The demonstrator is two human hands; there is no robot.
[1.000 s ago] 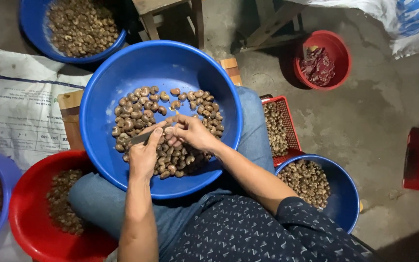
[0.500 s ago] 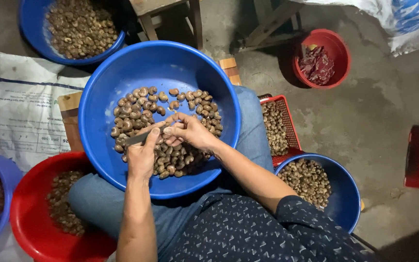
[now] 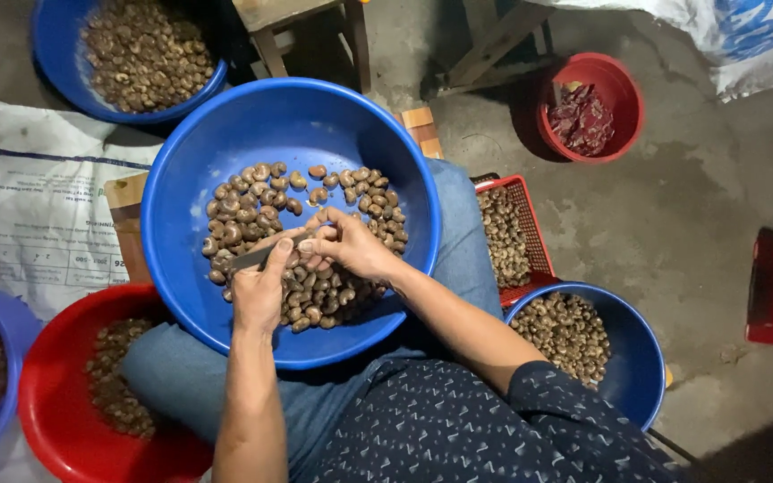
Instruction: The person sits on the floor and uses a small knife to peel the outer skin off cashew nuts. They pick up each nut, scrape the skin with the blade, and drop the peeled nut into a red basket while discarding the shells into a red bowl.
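Both hands (image 3: 301, 264) mid-basin (image 3: 216, 134) — knife (image 3: 252, 259), nut (image 3: 308, 241)

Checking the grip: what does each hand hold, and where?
Left hand holds a small knife by its handle; right hand pinches one nut at the fingertips.

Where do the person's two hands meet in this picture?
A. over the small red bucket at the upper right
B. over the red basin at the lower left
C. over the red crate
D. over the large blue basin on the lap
D: the left hand and right hand come together above the nuts inside the large blue basin resting on the lap.
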